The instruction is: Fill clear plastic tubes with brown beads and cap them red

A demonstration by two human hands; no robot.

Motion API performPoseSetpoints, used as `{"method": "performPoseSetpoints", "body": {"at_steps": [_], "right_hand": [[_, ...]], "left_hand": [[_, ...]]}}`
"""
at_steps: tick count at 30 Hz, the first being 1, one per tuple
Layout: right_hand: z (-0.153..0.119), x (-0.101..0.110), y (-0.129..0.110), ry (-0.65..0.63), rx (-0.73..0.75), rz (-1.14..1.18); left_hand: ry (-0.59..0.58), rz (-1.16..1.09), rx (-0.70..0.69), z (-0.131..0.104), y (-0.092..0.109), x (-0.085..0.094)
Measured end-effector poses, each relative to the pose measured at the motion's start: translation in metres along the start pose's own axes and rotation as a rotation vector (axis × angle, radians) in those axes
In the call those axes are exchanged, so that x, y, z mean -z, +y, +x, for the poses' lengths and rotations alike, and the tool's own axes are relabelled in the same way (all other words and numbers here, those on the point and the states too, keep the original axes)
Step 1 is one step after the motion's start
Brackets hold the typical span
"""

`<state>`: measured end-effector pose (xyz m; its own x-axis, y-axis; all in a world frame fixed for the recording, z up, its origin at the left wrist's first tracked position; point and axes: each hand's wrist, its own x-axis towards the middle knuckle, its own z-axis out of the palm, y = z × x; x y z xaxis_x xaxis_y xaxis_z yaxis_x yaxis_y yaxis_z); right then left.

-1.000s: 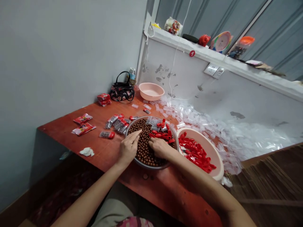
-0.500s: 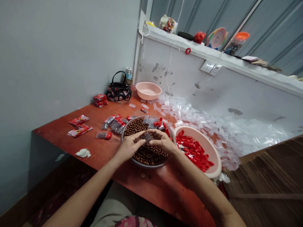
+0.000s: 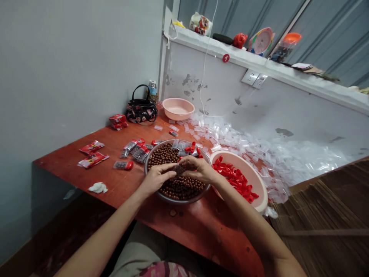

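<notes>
Over a metal bowl [image 3: 181, 201] of brown beads [image 3: 163, 154], both my hands meet at a small clear plastic case [image 3: 179, 170] with dark contents. My left hand [image 3: 157, 177] pinches its left side between thumb and fingers. My right hand [image 3: 199, 169] curves around the other side, its fingertips at the case. Several clear cases [image 3: 182, 146] and red caps [image 3: 192, 147] lie on the beads at the bowl's far side. Right of the bowl, a pink basin [image 3: 261, 188] holds many red caps [image 3: 236, 177].
Filled cases with red caps [image 3: 123, 165] and red packets [image 3: 92, 159] lie on the red table [image 3: 118, 188] at left. A black handbag [image 3: 142, 110] and a pink basin [image 3: 178, 109] stand behind. Clear plastic cases [image 3: 276, 161] pile along the wall. Cardboard [image 3: 328, 215] is at right.
The view has shifted slightly, so the table and bowl appear a little further left. My hands remain together over the bowl, and the case between them has tilted slightly.
</notes>
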<state>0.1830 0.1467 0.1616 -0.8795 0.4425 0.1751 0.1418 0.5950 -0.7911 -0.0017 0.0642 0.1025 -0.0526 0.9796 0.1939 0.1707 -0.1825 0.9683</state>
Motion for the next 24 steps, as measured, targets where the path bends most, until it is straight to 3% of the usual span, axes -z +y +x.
{"method": "performPoseSetpoints", "body": {"at_steps": [7, 18, 24], "right_hand": [[0.006, 0.004, 0.004, -0.035, -0.018, -0.067], [0.005, 0.003, 0.013, -0.027, -0.056, 0.037], [0.006, 0.004, 0.014, -0.066, -0.036, -0.092]], "left_hand": [[0.039, 0.062, -0.034, -0.001, 0.004, -0.001], [0.118, 0.143, -0.084, -0.001, -0.001, -0.005], [0.161, 0.176, -0.088, -0.002, -0.001, -0.007]]}}
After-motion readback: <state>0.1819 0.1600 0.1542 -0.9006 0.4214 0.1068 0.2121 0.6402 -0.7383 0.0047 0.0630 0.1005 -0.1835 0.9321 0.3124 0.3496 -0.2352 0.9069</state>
